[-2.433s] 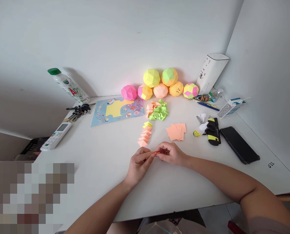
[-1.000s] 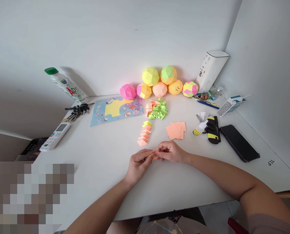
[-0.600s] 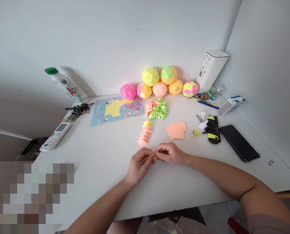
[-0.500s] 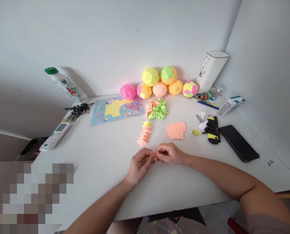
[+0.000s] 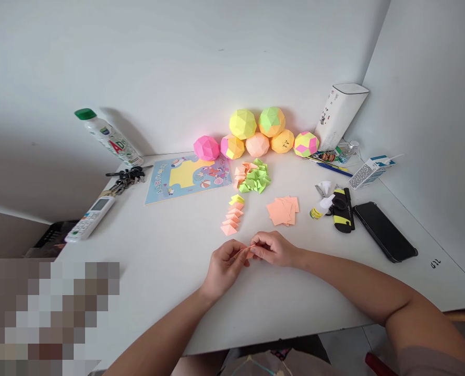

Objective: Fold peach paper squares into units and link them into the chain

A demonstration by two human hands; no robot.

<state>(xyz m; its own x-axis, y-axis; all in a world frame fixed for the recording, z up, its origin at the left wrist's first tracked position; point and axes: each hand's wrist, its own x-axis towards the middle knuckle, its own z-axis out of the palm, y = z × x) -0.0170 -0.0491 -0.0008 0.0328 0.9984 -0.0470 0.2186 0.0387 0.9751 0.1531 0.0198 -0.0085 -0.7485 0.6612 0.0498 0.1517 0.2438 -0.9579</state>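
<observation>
My left hand [image 5: 227, 262] and my right hand [image 5: 273, 249] meet near the middle of the white table. Between their fingertips they pinch a small piece of peach paper [image 5: 250, 253], mostly hidden by the fingers. Just beyond my left hand lies a row of folded peach paper pieces [image 5: 231, 224], with a yellow folded one [image 5: 237, 199] at its far end. A loose stack of flat peach paper squares [image 5: 282, 211] lies beyond my right hand. Farther back sits a heap of green folded pieces [image 5: 255, 180] with several peach ones at its left side.
Faceted paper balls [image 5: 242, 124] are stacked against the wall. A blue picture book [image 5: 157, 183], bottle [image 5: 112, 141], keys [image 5: 126, 178] and remote [image 5: 91, 219] lie left. Right are a glue bottle [image 5: 321, 208], black-yellow tool [image 5: 342, 214], phone [image 5: 385, 232], drink carton [image 5: 371, 173] and white box [image 5: 340, 117].
My hands stay together at the same spot, with the fingers shifting slightly on the peach paper. The whole view has moved a little; the things on the table lie as before.
</observation>
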